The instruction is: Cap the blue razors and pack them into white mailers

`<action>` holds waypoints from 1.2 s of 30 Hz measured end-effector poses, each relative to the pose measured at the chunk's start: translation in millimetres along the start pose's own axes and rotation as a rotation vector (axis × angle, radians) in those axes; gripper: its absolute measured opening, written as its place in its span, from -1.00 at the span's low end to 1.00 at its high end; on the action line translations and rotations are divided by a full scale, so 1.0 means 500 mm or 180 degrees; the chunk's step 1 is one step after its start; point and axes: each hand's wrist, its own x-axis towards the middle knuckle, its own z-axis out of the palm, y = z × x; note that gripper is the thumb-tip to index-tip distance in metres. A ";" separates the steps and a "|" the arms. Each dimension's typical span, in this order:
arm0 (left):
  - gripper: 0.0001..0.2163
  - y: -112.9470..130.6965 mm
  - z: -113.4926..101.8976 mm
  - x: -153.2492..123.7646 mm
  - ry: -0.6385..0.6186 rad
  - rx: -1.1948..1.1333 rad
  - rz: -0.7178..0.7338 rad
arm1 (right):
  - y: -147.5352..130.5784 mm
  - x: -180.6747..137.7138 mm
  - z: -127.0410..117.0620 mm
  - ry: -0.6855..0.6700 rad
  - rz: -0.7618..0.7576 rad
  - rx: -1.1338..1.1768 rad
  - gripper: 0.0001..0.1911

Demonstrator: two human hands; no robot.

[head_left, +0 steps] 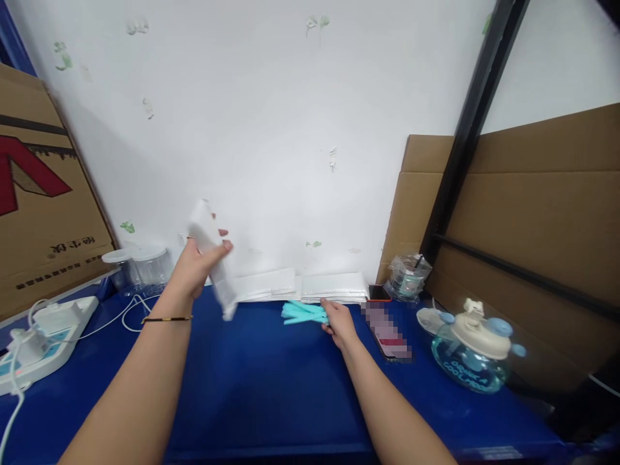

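My left hand [197, 263] is raised in front of the wall, its fingers wrapped round a long white packet [221, 287] that is tilted and smeared by motion. Low over the far part of the blue table, my right hand [340, 321] grips a bundle of light-blue strips [304, 313] that fan out to the left. Just behind the strips, flat white packets lie in two stacks along the wall, a left stack [268, 284] and a right stack [334, 286].
Right of my right hand lies a phone [387, 332], with a clear drink bottle [475, 352] and a wrapped cup [408, 276] beyond. At left are a power strip [68, 332] with cables, clear lidded jars [151, 268] and a cardboard box [43, 187]. The blue table [271, 394] spans the front.
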 end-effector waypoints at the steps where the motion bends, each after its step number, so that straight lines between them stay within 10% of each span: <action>1: -0.31 -0.017 -0.019 -0.008 -0.0379 0.0659 0.0014 | 0.002 -0.005 0.003 -0.0045 -0.0137 -0.0440 -0.64; 4: -0.24 -0.097 -0.074 -0.045 -0.1608 0.2423 -0.0211 | 0.013 -0.020 0.018 -0.0147 -0.0596 -0.1732 -0.58; 8: -0.16 -0.214 -0.135 -0.097 -0.2303 0.3549 -0.0661 | 0.030 -0.034 0.034 0.0019 -0.1298 -0.3063 -0.57; 12: -0.05 -0.246 -0.143 -0.121 -0.2225 0.3201 -0.0728 | 0.045 -0.045 0.038 -0.0083 -0.1623 -0.3763 -0.64; 16: -0.33 -0.228 -0.055 -0.139 -0.2014 0.1694 -0.0650 | 0.053 -0.055 0.042 -0.0122 -0.1815 -0.4031 -0.71; 23: -0.89 -0.295 0.096 -0.162 -0.2787 0.1405 -0.0504 | 0.033 -0.022 0.014 -0.0613 -0.1418 -0.3262 -0.65; 30: -0.81 -0.346 0.096 -0.154 -0.2821 0.1418 -0.0835 | -0.012 0.026 -0.032 -0.1510 -0.0320 -0.2114 -0.64; 36: -0.77 -0.366 0.094 -0.141 -0.2826 0.1716 -0.0895 | -0.010 0.033 -0.043 -0.1424 -0.0454 -0.1607 -0.72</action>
